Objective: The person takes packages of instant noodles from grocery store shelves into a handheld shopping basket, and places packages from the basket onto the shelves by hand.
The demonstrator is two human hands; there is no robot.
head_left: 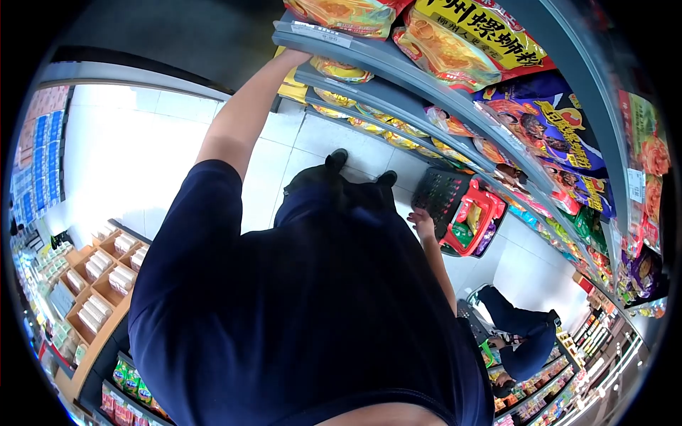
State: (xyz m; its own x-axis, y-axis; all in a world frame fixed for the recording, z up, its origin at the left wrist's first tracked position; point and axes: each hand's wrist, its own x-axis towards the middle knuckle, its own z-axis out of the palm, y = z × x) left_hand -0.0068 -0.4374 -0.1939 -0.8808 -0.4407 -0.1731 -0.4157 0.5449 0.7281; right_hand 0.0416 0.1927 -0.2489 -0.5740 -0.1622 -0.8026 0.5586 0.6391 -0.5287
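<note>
Goods on the grey shelf seemed to be the concern of the step in hand, because the left arm was stretched up to the end of this shelf. The left hand was at the shelf edge, just below the price label, but its fingers were mostly hidden there, so I cannot tell whether it was grasping something. The orange packet lay above it on the shelf, and beside this one was the yellow packet with large black writing; farther along were purple packets. The right hand was lower, free of any visible object, with the fingers loosely spread, just beside the black basket. This basket was on the tiled floor near the feet, and inside its red part a green pack could be seen. In my judgement, a next move with a packet called for a secure hold on it, enough space past the shelf edge, and a controlled lowering if it had to go down to the basket. Another person, in dark clothes, was leaning near the lower shelves, well apart from both hands.
</note>
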